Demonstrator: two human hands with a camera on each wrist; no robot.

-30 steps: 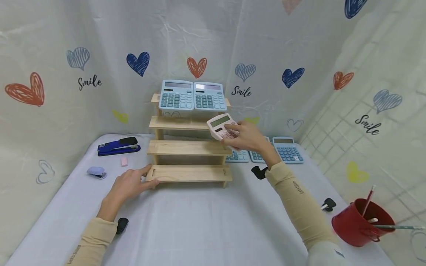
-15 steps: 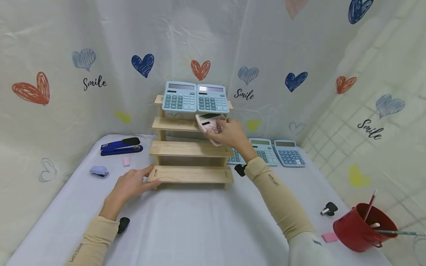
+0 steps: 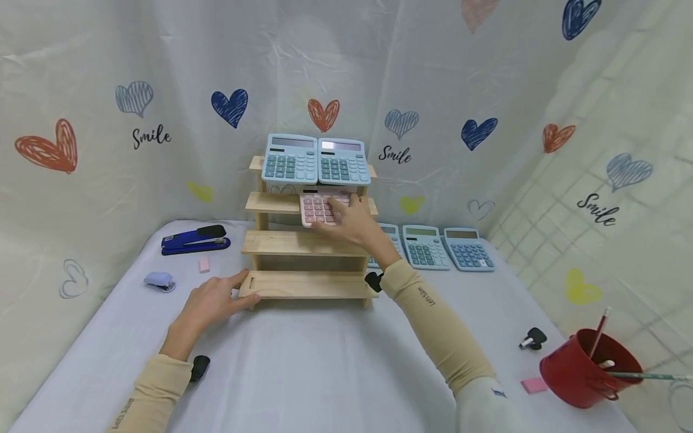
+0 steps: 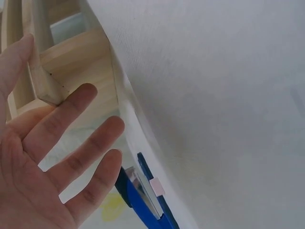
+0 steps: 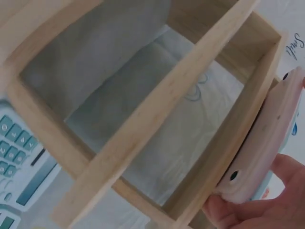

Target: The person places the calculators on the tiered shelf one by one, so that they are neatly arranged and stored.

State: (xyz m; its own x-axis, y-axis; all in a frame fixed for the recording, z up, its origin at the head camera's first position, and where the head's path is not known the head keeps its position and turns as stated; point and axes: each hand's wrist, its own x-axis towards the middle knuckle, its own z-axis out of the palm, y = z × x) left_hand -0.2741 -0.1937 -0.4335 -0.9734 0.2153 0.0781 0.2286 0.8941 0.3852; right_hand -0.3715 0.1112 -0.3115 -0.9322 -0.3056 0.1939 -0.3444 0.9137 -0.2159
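One pink calculator (image 3: 319,207) sits on the 2nd tier from top of the wooden step rack (image 3: 308,284), leaning vs the tier behind, directly below two blue calculators (image 3: 316,160) on the top tier. R hand (image 3: 352,221) grips it at its lower right corner: fingers lie over the keys, thumb under the lower edge (wrist cam shows the pink edge pressed to the wood, fingertips curled beneath). L hand (image 3: 211,300) lies flat on the white tablecloth (image 3: 325,367), fingers straight and spread, holding nothing, thumb touching the bottom tier's left end. Three more blue calcs (image 3: 433,246) lie flat right of the rack. Blue stapler (image 3: 195,239) + small pale stapler (image 3: 159,281) at left; red bucket (image 3: 587,373) near right.
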